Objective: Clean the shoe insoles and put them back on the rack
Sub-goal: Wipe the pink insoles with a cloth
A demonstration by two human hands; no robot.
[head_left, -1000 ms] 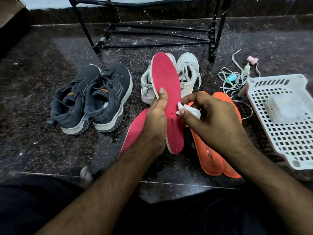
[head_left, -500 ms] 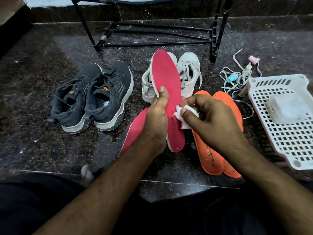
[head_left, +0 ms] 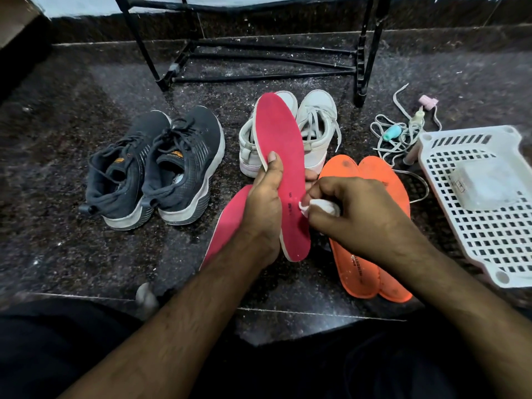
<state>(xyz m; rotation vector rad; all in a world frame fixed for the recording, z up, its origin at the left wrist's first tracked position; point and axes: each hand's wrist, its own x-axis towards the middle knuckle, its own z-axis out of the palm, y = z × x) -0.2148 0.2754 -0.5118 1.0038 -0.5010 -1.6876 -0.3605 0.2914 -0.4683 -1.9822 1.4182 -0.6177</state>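
While the dark speckled stone floor (head_left: 72, 174) spreads under everything, the black metal shoe rack (head_left: 259, 61) stands at its far side with bare rails. To my right lies a white plastic basket (head_left: 495, 254) with a pale block (head_left: 486, 185) resting on its grid. A pair of dark grey sneakers (head_left: 155, 168) sits to the left, and a pair of white sneakers (head_left: 313, 131) sits just in front of the rack. Two orange insoles (head_left: 365, 266) lie side by side, overlapping, under my right forearm. My left hand (head_left: 263, 203) is closed around the edge of a pink insole (head_left: 283, 145), thumb on its face, holding it tilted up off the floor. A second pink insole (head_left: 227, 226) lies flat beneath that wrist. My right hand (head_left: 354, 208) is clenched on a small white cloth (head_left: 325, 207), pressing it against the held insole near its printed marks. White laces (head_left: 394, 136) tangle near the basket, with small bottles among them.
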